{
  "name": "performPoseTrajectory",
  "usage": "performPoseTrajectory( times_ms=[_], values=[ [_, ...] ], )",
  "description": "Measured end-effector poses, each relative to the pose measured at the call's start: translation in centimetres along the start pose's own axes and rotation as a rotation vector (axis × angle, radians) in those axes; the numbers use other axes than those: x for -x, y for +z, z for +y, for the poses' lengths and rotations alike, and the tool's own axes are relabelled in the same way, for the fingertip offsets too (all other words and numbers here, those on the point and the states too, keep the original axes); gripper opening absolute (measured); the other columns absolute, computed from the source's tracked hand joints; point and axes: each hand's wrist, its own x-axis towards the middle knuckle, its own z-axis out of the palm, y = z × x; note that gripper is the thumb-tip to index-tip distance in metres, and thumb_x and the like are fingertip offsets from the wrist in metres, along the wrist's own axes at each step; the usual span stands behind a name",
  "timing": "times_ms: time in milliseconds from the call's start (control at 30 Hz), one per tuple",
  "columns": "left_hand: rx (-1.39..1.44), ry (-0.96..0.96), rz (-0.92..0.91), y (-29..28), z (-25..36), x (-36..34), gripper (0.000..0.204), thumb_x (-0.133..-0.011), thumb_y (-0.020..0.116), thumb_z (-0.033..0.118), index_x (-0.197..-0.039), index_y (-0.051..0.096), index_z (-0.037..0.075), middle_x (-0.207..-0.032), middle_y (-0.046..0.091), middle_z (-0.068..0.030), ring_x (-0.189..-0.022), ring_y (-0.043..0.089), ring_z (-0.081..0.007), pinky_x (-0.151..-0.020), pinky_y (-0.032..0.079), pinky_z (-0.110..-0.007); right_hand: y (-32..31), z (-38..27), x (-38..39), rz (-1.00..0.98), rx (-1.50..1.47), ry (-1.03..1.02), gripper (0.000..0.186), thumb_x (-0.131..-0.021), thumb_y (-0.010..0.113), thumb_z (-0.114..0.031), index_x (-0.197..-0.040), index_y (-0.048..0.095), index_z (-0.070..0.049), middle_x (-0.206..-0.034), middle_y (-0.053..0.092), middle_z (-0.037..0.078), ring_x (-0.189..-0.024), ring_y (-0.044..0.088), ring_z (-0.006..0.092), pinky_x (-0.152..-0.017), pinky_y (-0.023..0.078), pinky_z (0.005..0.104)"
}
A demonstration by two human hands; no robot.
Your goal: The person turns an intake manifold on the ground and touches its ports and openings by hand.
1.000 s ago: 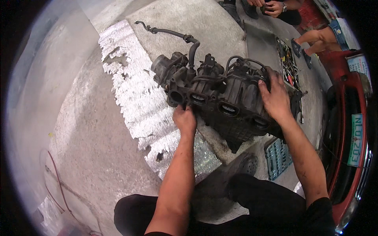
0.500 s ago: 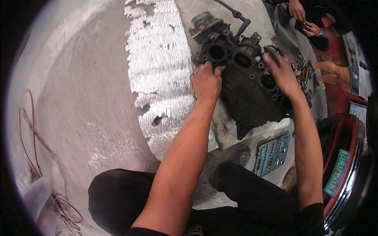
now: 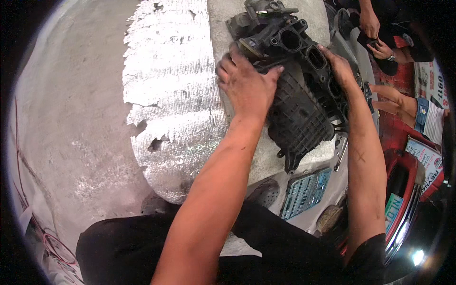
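A black plastic intake manifold (image 3: 304, 118) is tilted up between my hands, its ribbed side toward me and its oval ports along the upper right. My left hand (image 3: 247, 88) grips its left side by the round neck, with the fingers curled over and the thumb apart on the ribbed body. Against the port flange on the right, my right hand (image 3: 339, 66) is closed round the edge; some of its fingers are hidden behind the part. Under the manifold lies a pale mat (image 3: 256, 166), with a silver foil sheet (image 3: 175, 90) along its left part.
A teal socket-set case (image 3: 306, 190) lies on the floor near my knee, beside my dark shoe (image 3: 263, 192). At the upper right another person's hands (image 3: 375, 40) are close together. A red car (image 3: 394, 185) stands on the right. Red hose (image 3: 59, 247) coils at the lower left.
The manifold has been turned and tilted up, so its ribbed side shows more. My left hand has shifted to its neck, and my right hand has closed on the port flange.
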Motion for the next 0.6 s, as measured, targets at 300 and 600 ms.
performPoseTrajectory(
  times_ms=[300,600],
  values=[
    [0.031,-0.045,-0.036,2.2,2.8,-1.8,0.109,-0.073,0.086,0.039,-0.152,0.021,0.001,-0.121,0.049,-0.0248,-0.104,0.062,-0.0463,-0.090,0.052,-0.051,0.0,0.2,-1.3,-0.095,-0.107,0.148,0.065,-0.091,0.065,-0.055,-0.127,0.068,-0.001,-0.122,0.069,0.012,-0.106,0.064,0.0207,-0.098,0.045,0.0317],
    [-0.057,-0.071,-0.102,1.6,3.8,-2.9,0.112,-0.072,0.086,0.043,-0.153,0.021,0.002,-0.121,0.049,-0.0246,-0.104,0.064,-0.0440,-0.091,0.052,-0.050,1.0,1.0,-1.7,-0.032,-0.324,0.026,0.065,-0.087,0.071,-0.055,-0.116,0.071,0.004,-0.108,0.073,0.014,-0.096,0.068,0.0227,-0.088,0.051,0.0338]
  ],
)
